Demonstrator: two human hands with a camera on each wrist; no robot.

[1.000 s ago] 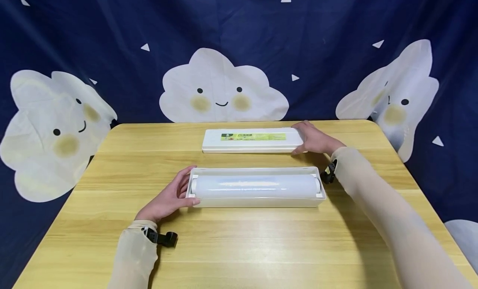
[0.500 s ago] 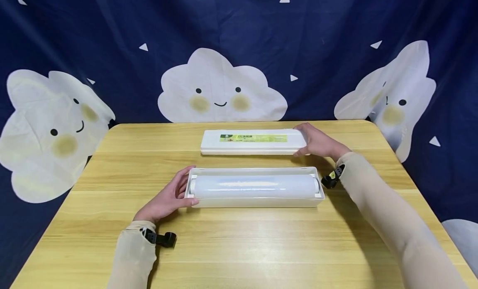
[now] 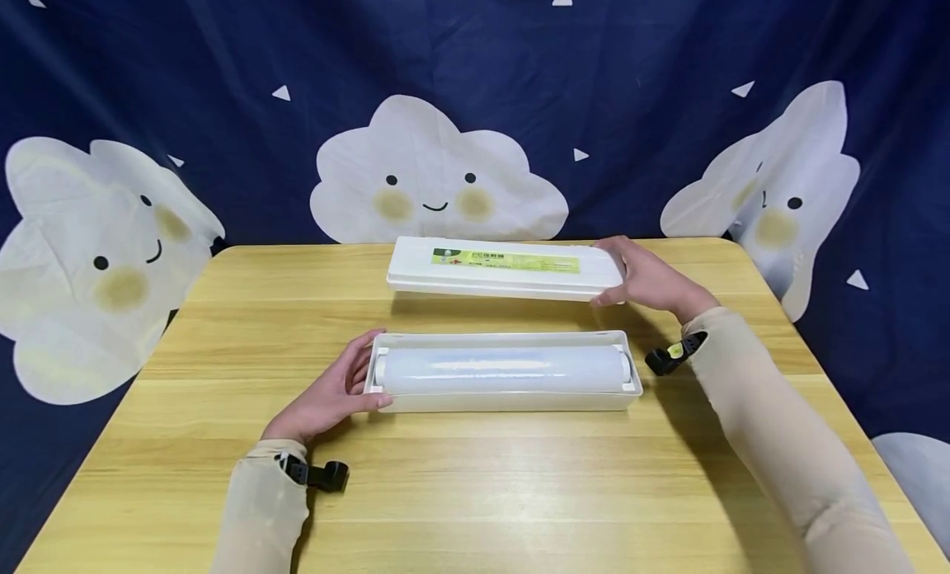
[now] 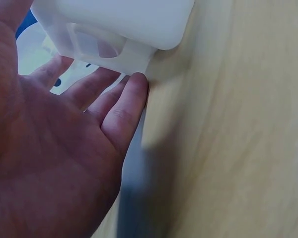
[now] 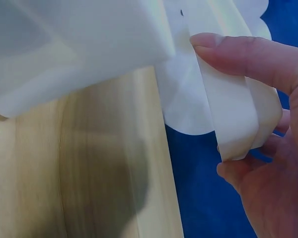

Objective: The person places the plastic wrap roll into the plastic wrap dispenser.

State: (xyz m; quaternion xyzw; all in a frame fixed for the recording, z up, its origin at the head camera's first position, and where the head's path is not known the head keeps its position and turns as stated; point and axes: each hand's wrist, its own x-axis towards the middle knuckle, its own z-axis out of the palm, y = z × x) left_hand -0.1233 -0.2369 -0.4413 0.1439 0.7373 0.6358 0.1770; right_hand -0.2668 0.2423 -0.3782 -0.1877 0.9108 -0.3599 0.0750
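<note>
A long white cling film box (image 3: 512,402), lidless, stands on the table with a roll of cling film (image 3: 505,369) lying in it. My left hand (image 3: 326,401) holds the box's left end, thumb at the front wall and fingers round the back. From close by, the left wrist view has the fingers (image 4: 120,116) against the end of the box. Behind the box, my right hand (image 3: 656,284) grips the right end of the white lid (image 3: 416,265), which bears a green and yellow label. The lid hangs over the table, its left end higher. Thumb and fingers pinch the lid (image 5: 228,106) in the right wrist view.
The wooden table (image 3: 482,491) has its far edge against a dark blue curtain (image 3: 245,30) printed with smiling clouds. A small black camera (image 3: 330,476) is strapped to the left wrist, another camera (image 3: 671,355) to the right.
My right hand has lifted the lid off the table, raising its left end most, and has shifted slightly right. The left hand keeps its hold on the box, which stays in place.
</note>
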